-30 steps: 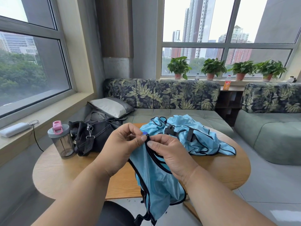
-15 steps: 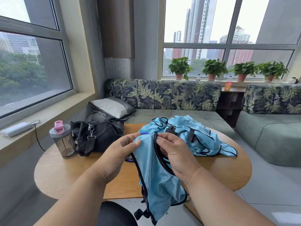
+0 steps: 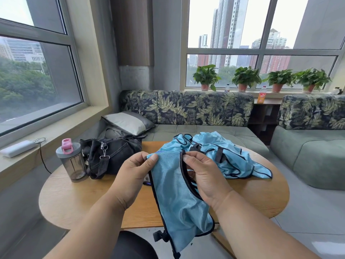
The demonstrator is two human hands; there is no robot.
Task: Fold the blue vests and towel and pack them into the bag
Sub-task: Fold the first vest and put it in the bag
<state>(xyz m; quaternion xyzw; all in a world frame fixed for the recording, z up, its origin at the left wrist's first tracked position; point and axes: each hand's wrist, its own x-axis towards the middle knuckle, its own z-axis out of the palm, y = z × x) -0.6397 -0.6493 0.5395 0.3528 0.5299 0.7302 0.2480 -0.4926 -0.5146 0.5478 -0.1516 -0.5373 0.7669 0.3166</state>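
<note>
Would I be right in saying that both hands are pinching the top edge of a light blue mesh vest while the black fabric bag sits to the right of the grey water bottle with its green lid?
Nearly: the head view shows the grey water bottle has a pink lid, not green. Otherwise right: the left hand and right hand pinch the top edge of the light blue mesh vest, and the black fabric bag sits right of the bottle.

held vest [image 3: 179, 199] hem cut off below, bag [image 3: 113, 156] interior hidden

Bare forearms; seemingly dark trousers [image 3: 130, 247].
</note>
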